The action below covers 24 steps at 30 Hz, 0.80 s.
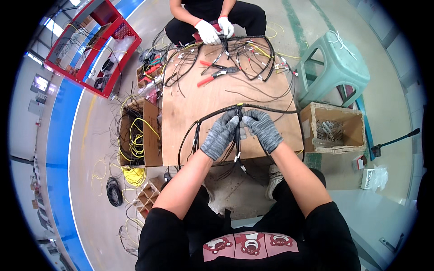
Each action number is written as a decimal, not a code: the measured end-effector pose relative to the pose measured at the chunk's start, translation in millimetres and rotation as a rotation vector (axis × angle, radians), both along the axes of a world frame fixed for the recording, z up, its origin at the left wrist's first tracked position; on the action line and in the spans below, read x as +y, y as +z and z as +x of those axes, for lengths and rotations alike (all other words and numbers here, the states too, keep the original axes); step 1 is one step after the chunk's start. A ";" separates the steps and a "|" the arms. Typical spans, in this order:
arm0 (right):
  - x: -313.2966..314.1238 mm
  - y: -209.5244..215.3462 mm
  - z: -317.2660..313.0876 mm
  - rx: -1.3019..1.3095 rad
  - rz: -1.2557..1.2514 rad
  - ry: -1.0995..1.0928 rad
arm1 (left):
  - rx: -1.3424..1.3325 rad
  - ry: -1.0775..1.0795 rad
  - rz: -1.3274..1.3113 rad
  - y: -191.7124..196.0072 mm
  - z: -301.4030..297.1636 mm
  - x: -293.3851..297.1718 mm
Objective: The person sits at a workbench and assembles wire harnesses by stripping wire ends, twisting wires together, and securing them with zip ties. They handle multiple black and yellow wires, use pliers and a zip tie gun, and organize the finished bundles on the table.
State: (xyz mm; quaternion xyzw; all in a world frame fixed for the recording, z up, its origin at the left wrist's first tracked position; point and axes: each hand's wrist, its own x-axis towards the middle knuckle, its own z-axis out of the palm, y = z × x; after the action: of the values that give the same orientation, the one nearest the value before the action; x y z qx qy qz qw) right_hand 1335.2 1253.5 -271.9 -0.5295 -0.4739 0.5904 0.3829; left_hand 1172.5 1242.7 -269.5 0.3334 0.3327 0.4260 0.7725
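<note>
Plywood board [217, 97] on concrete floor [97, 135]

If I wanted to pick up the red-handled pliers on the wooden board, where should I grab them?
Probably by the two red handles of the red-handled pliers, coming from their lower-left end. The handles splay apart there and lie bare on the plywood board, while the dark metal jaws point right into tangled black wires.
</note>
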 end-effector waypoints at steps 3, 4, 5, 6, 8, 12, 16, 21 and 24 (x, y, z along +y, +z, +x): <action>-1.8 2.2 -2.5 0.064 0.022 0.013 | 0.069 0.060 0.036 -0.4 1.1 -3.4; -3.3 2.0 -3.7 0.043 0.006 0.006 | 0.060 0.090 0.050 -1.9 1.6 -5.3; -4.1 1.2 -5.1 0.080 -0.028 0.000 | 0.099 0.113 0.055 -3.8 1.9 -6.1; -5.0 -0.3 -6.4 0.113 -0.064 0.000 | 0.134 0.135 0.069 -6.1 2.3 -7.3; -6.3 -4.3 -7.6 0.145 -0.068 -0.014 | 0.218 0.188 0.067 -10.9 4.3 -7.3; -7.7 -10.3 -8.4 0.221 -0.138 -0.040 | 0.337 0.283 0.020 -15.9 14.3 -9.4; -8.0 -9.3 -11.8 0.222 -0.165 -0.091 | 0.303 0.258 0.000 -14.7 15.4 -12.1; -5.0 -6.2 -14.9 0.137 -0.149 -0.077 | 0.271 0.172 0.091 -25.6 7.7 -10.7; -7.6 -4.2 -14.0 0.034 -0.012 -0.026 | 0.880 0.193 0.471 -38.0 12.1 -13.2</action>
State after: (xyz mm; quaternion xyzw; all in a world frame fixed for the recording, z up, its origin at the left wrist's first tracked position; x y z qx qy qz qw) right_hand 1321.2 1245.9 -276.1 -0.5278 -0.4565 0.5972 0.3955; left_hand 1184.6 1229.5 -307.5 0.6141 0.5508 0.3781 0.4202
